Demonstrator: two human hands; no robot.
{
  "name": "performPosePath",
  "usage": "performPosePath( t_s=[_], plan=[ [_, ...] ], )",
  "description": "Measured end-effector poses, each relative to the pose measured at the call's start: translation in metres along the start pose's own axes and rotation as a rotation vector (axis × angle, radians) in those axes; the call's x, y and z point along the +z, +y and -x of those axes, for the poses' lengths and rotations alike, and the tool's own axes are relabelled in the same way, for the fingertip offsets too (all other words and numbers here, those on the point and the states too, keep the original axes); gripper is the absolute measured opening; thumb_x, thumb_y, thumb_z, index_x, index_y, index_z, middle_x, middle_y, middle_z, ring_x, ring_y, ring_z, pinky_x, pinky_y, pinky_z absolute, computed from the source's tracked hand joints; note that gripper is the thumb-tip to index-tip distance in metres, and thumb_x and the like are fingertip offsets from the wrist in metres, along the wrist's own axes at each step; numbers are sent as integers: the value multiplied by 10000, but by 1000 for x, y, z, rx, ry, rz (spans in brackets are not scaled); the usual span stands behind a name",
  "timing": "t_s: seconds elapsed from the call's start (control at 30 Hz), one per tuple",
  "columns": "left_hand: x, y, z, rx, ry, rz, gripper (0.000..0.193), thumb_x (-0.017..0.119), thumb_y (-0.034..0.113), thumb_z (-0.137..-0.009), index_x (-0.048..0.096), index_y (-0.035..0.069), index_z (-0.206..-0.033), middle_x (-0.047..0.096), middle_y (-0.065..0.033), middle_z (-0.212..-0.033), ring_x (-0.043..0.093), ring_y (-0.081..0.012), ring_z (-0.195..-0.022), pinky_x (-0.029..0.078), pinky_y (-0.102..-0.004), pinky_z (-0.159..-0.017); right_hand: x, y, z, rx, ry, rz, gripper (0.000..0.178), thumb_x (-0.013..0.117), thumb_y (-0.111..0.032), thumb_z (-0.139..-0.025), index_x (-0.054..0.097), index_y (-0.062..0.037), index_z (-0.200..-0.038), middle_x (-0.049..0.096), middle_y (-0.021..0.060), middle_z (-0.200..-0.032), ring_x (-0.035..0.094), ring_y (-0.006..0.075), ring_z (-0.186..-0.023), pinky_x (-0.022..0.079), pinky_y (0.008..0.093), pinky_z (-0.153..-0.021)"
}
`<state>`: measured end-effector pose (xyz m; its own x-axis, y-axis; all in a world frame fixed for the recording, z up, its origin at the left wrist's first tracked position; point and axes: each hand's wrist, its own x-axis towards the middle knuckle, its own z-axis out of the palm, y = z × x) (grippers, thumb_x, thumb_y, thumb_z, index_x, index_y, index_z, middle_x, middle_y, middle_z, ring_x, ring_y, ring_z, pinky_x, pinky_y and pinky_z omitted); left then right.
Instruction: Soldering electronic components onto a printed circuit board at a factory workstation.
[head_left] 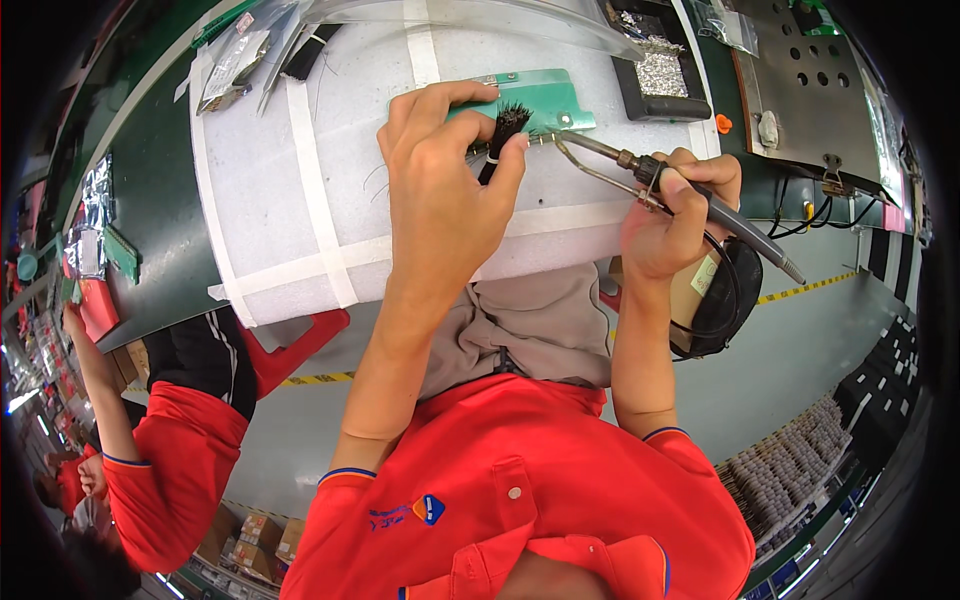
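Observation:
My left hand is closed at the thumb and forefinger around a bundle of thin black wires tied with a white band. Its other fingers reach onto a flat green plate lying on the white padded surface. My right hand grips a grey soldering iron with a thin metal feed tube beside its shaft. The iron's tip points left, at a row of small metallic pieces along the plate's near edge, close to my left thumb. My fingers partly hide that row.
A second black wire bundle and plastic bags lie at the far left. At the far right stand a black tray of small silvery parts and a perforated metal box. A person in a red shirt works at left.

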<state>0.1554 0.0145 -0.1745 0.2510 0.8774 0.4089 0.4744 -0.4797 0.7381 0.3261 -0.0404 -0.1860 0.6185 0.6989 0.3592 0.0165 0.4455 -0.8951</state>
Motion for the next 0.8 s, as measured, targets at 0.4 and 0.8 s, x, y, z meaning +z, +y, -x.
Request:
performPosePath(
  t_s=[0.4,0.8],
  plan=[
    [-56,16,-2,-129,59,37,123,730,41,-751,640,-34,-787,657,-84,-909,548,-191,-787,412,-285,-670,8,-2,-2,55,-148,48,204,621,-22,-853,498,-5,-1014,514,49,-892,546,102,-788,460,271,-756],
    [-41,21,9,-147,-74,105,121,718,40,-758,621,-29,-782,659,-80,-843,550,-218,-768,432,-304,-694,1,0,-4,122,-300,-33,212,634,-64,-840,496,-14,-993,532,57,-857,498,85,-710,412,219,-630]
  ],
)
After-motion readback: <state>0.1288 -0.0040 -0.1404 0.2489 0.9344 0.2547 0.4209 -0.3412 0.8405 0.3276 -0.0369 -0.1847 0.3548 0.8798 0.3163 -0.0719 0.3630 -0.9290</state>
